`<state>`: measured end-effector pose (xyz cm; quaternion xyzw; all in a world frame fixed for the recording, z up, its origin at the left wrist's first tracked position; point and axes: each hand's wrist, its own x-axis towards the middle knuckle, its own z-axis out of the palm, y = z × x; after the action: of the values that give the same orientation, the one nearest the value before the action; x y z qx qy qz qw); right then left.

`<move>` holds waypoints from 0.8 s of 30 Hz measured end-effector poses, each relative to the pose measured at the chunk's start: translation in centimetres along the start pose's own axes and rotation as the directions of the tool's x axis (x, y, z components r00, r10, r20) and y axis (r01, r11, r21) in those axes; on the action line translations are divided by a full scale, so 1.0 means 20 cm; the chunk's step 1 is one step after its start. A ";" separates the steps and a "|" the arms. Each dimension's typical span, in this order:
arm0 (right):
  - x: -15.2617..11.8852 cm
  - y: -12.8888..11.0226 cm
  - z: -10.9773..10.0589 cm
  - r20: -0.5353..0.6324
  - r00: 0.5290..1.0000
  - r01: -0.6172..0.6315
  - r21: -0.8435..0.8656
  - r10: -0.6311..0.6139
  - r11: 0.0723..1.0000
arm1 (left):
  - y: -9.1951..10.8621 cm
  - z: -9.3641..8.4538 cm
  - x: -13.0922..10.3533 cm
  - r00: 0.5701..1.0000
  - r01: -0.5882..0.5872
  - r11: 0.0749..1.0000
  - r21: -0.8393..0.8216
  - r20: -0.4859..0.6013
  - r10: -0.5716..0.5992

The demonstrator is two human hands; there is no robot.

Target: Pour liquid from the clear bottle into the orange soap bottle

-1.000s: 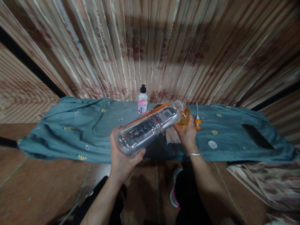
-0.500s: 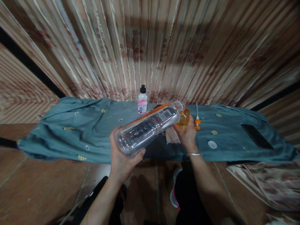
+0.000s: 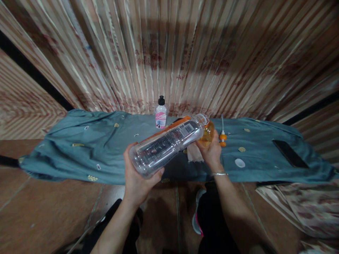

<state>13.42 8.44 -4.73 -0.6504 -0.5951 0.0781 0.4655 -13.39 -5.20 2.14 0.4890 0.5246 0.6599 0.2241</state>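
My left hand is wrapped round the base of a large clear plastic bottle that bears a barcode label. The bottle is tilted, with its neck pointing right and resting at the mouth of a smaller bottle of orange liquid. That smaller bottle is held in my right hand, its fingers partly hidden behind it. An orange pump top with a pale tube lies just right of my right hand. Under the bottles is a whitish cloth.
A small bottle with a black cap and pink label stands near the curtain. On the right of the teal tablecloth are a white round cap and a black phone.
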 end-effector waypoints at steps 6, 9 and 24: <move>0.00 0.01 0.01 -0.023 1.000 0.014 0.009 -0.013 1.000 | -0.01 0.00 0.00 1.000 -0.013 1.000 -0.012 -0.002 0.013; 0.00 0.02 0.01 -0.015 1.000 0.021 0.010 -0.021 1.000 | -0.01 0.01 0.00 1.000 -0.016 1.000 -0.005 -0.001 0.016; 0.00 0.02 0.01 -0.022 1.000 0.018 -0.017 -0.018 1.000 | 0.01 0.01 0.01 1.000 0.020 1.000 -0.022 -0.007 -0.020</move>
<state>13.56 8.64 -5.23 -0.6496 -0.5964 0.0620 0.4673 -13.17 -5.05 2.44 0.4789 0.5229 0.6652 0.2341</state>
